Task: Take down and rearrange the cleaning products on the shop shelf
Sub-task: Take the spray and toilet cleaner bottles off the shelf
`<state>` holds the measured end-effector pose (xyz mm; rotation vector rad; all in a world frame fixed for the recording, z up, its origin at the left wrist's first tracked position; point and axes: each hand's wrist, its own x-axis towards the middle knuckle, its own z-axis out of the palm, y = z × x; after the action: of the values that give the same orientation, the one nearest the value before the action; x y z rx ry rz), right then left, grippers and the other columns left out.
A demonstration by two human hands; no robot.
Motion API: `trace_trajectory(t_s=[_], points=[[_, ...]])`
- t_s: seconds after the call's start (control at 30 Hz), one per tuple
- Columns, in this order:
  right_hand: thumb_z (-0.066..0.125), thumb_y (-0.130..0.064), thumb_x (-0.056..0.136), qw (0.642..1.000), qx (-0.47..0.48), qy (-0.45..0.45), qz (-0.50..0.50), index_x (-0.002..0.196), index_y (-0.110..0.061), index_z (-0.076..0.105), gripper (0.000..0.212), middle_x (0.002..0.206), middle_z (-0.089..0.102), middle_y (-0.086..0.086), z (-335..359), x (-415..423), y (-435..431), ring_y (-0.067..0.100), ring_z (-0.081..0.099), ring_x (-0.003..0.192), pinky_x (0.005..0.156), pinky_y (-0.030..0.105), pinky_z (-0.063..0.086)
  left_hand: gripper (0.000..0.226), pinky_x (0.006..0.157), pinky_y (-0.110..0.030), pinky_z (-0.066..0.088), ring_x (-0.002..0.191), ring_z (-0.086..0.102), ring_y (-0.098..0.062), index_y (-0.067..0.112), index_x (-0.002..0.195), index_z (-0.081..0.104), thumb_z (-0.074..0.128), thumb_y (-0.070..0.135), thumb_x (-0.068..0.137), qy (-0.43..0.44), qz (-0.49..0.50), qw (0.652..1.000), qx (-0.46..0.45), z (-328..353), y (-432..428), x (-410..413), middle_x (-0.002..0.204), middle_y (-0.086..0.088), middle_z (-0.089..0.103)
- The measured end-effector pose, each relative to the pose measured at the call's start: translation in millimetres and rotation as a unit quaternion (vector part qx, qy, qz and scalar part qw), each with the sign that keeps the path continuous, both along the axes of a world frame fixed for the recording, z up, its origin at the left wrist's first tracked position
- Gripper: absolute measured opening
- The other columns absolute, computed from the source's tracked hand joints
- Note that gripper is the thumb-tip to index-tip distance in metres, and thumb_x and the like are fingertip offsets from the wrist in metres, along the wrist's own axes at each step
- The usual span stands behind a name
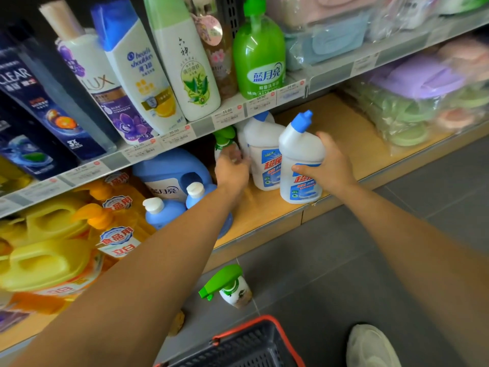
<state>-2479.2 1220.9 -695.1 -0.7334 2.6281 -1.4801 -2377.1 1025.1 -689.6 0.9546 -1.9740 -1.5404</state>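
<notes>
Fingers of the right hand (329, 165) clasp the blue-capped bottle (299, 144) upright, probably to lift it; left hand (232, 172) fingers meet the spray bottle (224, 141) beyond them, grip too blurred to tell

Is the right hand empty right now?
No, the right hand grips a blue-capped white bottle.

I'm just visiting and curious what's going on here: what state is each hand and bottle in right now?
left hand: grips the shelf spray bottle
right hand: holds the front toilet cleaner
front toilet cleaner: upright at the shelf edge, capped
rear toilet cleaner: standing on the shelf, capped
floor spray bottle: upright on the floor, untouched
basket: on the floor
</notes>
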Motion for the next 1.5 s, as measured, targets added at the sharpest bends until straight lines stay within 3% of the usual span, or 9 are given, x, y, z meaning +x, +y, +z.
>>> trace_trajectory(t_s=[0.3, 0.47, 0.67, 0.93, 1.0, 1.1, 1.23, 1.37, 1.5], points=[[0.090, -0.036, 0.067, 1.000, -0.012, 0.017, -0.004, 0.133, -0.025, 0.045, 0.080, 0.122, 0.056, 0.004, -6, 12, -8, 0.017, 0.057, 0.104, 0.082, 0.031, 0.054, 0.080, 0.118, -0.044, 0.032, 0.140, 0.035, -0.035, 0.016, 0.153, 0.034, 0.075, 0.027, 0.086, -0.111, 0.096, 0.982, -0.122, 1, -24, -25, 0.155, -0.013, 0.035], [0.090, -0.039, 0.067, 0.999, -0.008, 0.028, -0.014, 0.132, -0.028, 0.045, 0.079, 0.117, 0.054, 0.000, -10, 14, -12, 0.015, 0.055, 0.101, 0.078, 0.028, 0.053, 0.036, 0.070, -0.009, 0.043, 0.093, 0.059, -0.024, 0.007, 0.119, 0.055, 0.072, 0.018, 0.089, -0.019, 0.112, 0.989, -0.094, 7, -24, -27, 0.110, -0.012, 0.065], [0.090, -0.042, 0.066, 0.999, 0.002, 0.026, -0.027, 0.133, -0.030, 0.044, 0.083, 0.115, 0.052, -0.003, -11, 15, -12, 0.015, 0.053, 0.098, 0.074, 0.028, 0.049, 0.033, 0.084, -0.033, 0.048, 0.094, 0.056, -0.021, 0.004, 0.115, 0.055, 0.071, 0.016, 0.089, 0.004, 0.111, 0.984, -0.136, 5, 6, 2, 0.103, -0.005, 0.063], [0.086, -0.033, 0.075, 0.991, 0.013, -0.133, -0.001, 0.158, -0.026, 0.008, 0.114, 0.139, 0.056, 0.002, 10, 23, -4, 0.023, 0.057, 0.122, 0.095, 0.038, 0.050, 0.032, 0.070, -0.012, 0.044, 0.075, 0.055, 0.004, 0.016, 0.099, 0.051, 0.080, 0.015, 0.084, 0.079, 0.047, 0.982, -0.166, 38, 48, 75, 0.086, 0.012, 0.058], [0.082, -0.026, 0.080, 0.990, -0.006, -0.134, -0.034, 0.158, -0.022, 0.013, 0.104, 0.135, 0.059, 0.002, 19, 36, 1, 0.023, 0.058, 0.121, 0.097, 0.039, 0.051, 0.033, 0.072, -0.021, 0.050, 0.079, 0.058, -0.005, 0.014, 0.097, 0.053, 0.082, 0.018, 0.083, 0.083, 0.027, 0.983, -0.164, 53, 55, 100, 0.089, 0.003, 0.062], [0.074, -0.014, 0.081, 0.990, -0.061, -0.058, -0.111, 0.133, -0.019, 0.054, 0.057, 0.110, 0.065, -0.002, 40, 72, 0, 0.021, 0.065, 0.102, 0.080, 0.029, 0.053, 0.036, 0.084, -0.047, 0.055, 0.094, 0.063, -0.034, 0.005, 0.099, 0.055, 0.084, 0.018, 0.082, 0.092, -0.001, 0.984, -0.155, 77, 61, 134, 0.098, -0.017, 0.066], [0.068, -0.001, 0.078, 0.989, -0.089, -0.102, 0.053, 0.095, -0.025, 0.069, 0.029, 0.087, 0.068, -0.008, 83, 123, -10, 0.015, 0.068, 0.091, 0.078, 0.022, 0.055, 0.039, 0.083, -0.049, 0.056, 0.091, 0.067, -0.030, 0.002, 0.099, 0.059, 0.087, 0.020, 0.079, 0.106, -0.021, 0.979, -0.171, 115, 63, 171, 0.096, -0.015, 0.069], [0.063, 0.004, 0.082, 0.937, -0.037, -0.221, 0.266, 0.111, -0.022, 0.066, 0.039, 0.100, 0.072, -0.007, 119, 176, -5, 0.005, 0.067, 0.097, 0.072, 0.018, 0.052, 0.032, 0.079, -0.041, 0.060, 0.082, 0.068, -0.016, 0.014, 0.092, 0.063, 0.090, 0.021, 0.075, 0.123, -0.017, 0.983, -0.133, 150, 56, 203, 0.091, -0.005, 0.072], [0.079, -0.014, 0.073, 0.924, -0.046, -0.213, 0.315, 0.125, -0.025, 0.056, 0.058, 0.116, 0.070, -0.003, 140, 220, 4, 0.009, 0.068, 0.105, 0.086, 0.030, 0.058, 0.039, 0.074, -0.044, 0.057, 0.083, 0.065, -0.022, 0.001, 0.094, 0.062, 0.090, 0.018, 0.074, 0.158, 0.002, 0.986, -0.057, 174, 47, 232, 0.092, -0.015, 0.070]])
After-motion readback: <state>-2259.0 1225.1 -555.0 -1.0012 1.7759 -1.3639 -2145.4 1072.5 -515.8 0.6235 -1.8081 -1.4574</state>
